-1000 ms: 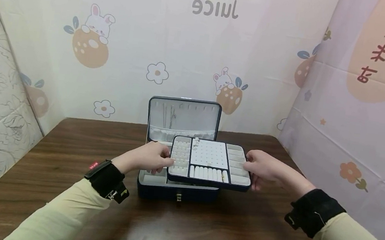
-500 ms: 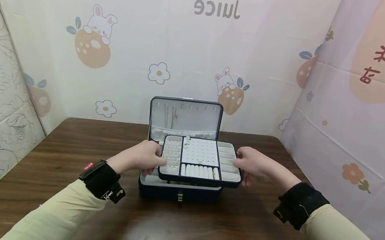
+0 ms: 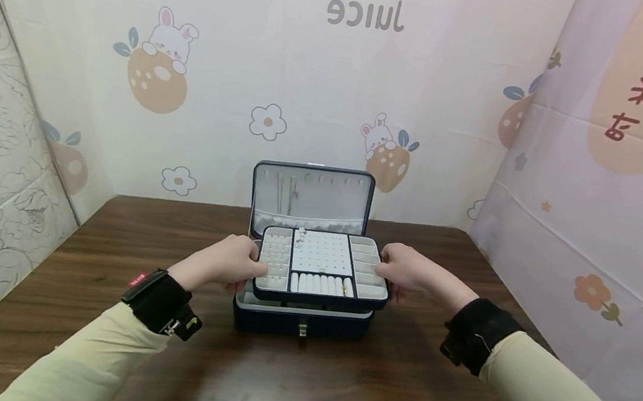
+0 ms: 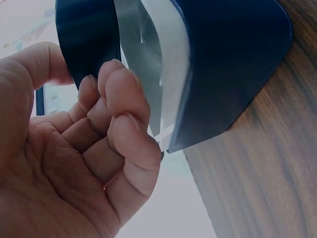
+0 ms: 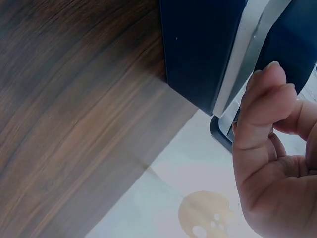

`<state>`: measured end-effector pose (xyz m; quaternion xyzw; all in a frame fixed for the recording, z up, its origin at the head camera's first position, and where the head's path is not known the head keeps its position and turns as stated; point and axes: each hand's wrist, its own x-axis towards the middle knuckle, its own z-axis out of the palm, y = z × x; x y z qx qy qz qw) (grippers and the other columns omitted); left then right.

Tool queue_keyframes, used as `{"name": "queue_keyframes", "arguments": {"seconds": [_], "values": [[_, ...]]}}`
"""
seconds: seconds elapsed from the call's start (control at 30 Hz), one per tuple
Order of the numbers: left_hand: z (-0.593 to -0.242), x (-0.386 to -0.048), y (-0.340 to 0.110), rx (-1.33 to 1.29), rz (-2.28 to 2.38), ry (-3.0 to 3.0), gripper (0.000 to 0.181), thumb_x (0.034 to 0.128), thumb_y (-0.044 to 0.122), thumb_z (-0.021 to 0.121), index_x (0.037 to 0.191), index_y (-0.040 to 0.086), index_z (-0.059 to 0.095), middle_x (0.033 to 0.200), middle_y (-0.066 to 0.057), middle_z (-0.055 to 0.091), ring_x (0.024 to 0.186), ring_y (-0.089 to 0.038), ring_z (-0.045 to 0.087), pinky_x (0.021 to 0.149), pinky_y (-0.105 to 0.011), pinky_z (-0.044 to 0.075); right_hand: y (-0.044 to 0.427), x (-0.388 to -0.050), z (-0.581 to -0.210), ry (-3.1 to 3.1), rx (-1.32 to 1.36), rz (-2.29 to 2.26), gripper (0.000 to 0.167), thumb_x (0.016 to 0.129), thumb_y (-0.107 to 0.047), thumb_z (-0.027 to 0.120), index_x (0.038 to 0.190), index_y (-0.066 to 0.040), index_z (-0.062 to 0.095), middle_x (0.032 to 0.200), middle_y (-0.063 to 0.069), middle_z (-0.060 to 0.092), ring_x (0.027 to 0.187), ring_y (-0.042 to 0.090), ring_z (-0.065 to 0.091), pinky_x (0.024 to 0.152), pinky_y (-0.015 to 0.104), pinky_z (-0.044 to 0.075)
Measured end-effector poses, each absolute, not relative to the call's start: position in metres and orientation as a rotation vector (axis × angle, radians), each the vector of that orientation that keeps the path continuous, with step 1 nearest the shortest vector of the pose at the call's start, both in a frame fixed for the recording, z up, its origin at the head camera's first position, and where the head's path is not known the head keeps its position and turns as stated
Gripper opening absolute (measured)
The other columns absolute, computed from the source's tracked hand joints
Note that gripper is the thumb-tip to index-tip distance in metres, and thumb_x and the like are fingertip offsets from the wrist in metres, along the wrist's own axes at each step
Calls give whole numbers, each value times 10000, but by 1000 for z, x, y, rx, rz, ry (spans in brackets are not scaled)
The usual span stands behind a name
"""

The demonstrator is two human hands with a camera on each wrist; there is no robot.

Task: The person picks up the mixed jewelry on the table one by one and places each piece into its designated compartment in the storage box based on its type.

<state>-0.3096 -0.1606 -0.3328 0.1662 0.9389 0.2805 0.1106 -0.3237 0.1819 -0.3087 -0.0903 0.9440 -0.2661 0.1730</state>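
Between both hands hangs a navy jewelry tray [image 3: 323,255] with white compartments, a studded earring panel and a row of ring rolls. My left hand [image 3: 228,261] grips its left end, thumb over the rim and fingers curled beneath. The right hand [image 3: 418,273] pinches the opposite end likewise. Just below, the navy jewelry box [image 3: 281,320] stands on the table, its lid [image 3: 330,202] raised at the back. In the left wrist view, a gap shows between the tray [image 4: 89,44] and the box wall [image 4: 223,64]. Most of the box's inside is hidden under the tray.
Thin necklaces [image 3: 287,194] hang inside the lid. A brass clasp [image 3: 302,330] sits on the box front. The brown wooden table [image 3: 296,394] extends around the box, with printed cloth walls [image 3: 227,80] behind and at both sides.
Both hands have carried the tray leftward, from offset past the box's right side to roughly over it. The box and its raised lid have stayed in place.
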Motion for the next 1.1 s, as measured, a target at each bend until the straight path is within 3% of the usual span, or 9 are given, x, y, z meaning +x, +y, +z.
{"name": "queue_keyframes", "arguments": {"seconds": [0.33, 0.73, 0.87, 1.1], "values": [[-335, -309, -166, 472, 777, 2768, 347, 880, 153, 553, 544, 135, 468, 472, 1, 532, 437, -140, 510, 508, -252, 367, 170, -330, -317, 2709, -236, -741, 125, 974, -99, 508, 1039, 7, 521, 675, 107, 639, 471, 153, 590, 448, 258, 484], [-345, -310, -175, 429, 760, 2776, 304, 872, 149, 555, 576, 130, 487, 500, -10, 550, 448, -139, 505, 504, -259, 395, 159, -332, -325, 2723, -246, -717, 76, 950, -88, 506, 959, -13, 517, 603, 62, 600, 440, 133, 539, 446, 258, 450], [-349, -310, -175, 432, 741, 2768, 339, 868, 152, 563, 539, 133, 484, 460, 23, 504, 418, -128, 472, 501, -252, 385, 157, -333, -330, 2756, -237, -691, 94, 958, -101, 523, 994, -14, 521, 694, 87, 610, 496, 142, 521, 453, 247, 420], [-353, -311, -174, 444, 694, 2770, 357, 839, 153, 555, 498, 144, 447, 419, 44, 459, 380, -116, 444, 519, -248, 362, 155, -333, -335, 2816, -230, -644, 111, 937, -105, 553, 989, -16, 512, 868, 102, 570, 722, 191, 552, 585, 274, 430]]}}
